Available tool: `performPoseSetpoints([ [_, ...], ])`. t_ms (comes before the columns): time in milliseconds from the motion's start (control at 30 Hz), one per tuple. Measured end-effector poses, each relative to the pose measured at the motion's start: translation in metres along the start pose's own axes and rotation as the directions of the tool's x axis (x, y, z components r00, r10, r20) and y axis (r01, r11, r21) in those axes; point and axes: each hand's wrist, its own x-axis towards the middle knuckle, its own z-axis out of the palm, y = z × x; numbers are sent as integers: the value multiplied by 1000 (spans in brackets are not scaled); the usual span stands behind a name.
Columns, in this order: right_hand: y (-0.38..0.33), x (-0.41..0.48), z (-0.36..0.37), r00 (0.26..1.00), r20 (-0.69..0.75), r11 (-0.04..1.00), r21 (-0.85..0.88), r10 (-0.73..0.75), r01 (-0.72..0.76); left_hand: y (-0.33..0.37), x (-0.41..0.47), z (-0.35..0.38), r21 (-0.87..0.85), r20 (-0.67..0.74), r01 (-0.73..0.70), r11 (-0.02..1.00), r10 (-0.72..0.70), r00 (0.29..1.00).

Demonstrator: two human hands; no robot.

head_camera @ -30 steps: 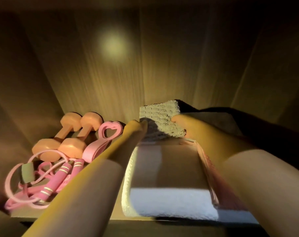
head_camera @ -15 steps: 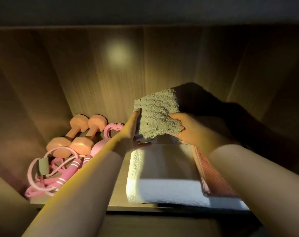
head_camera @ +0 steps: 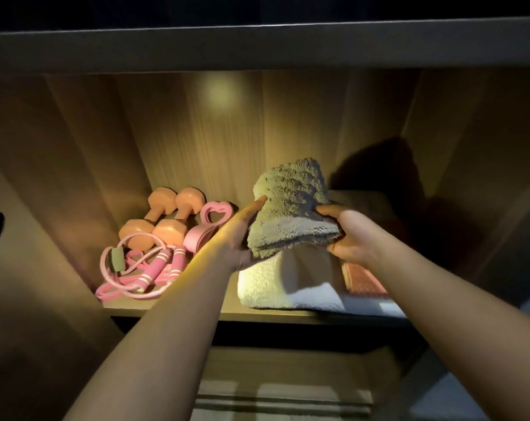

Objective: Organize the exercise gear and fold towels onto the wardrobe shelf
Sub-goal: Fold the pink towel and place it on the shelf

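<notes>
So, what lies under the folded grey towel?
A folded white terry towel on the wooden shelf. The folded grey towel covers its rear part; whether they touch is unclear.

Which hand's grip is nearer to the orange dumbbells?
Left. The left grip lies against the left side of the grey towel, just right of the dumbbells; the right grip pinches the towel's right side, farther from them.
</notes>
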Motion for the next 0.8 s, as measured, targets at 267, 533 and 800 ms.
performPoseSetpoints([
  [267,45,-4,-17,966,-251,881,-443,56,-166,-35,7,-4,622,-298,-46,782,290,910],
  [533,48,6,-6,937,-349,789,-582,-26,-195,-29,33,0,671,-214,-189,716,432,876],
  [800,52,8,-6,919,-393,763,-592,7,-259,-31,50,-12,344,-289,-187,920,294,911],
])
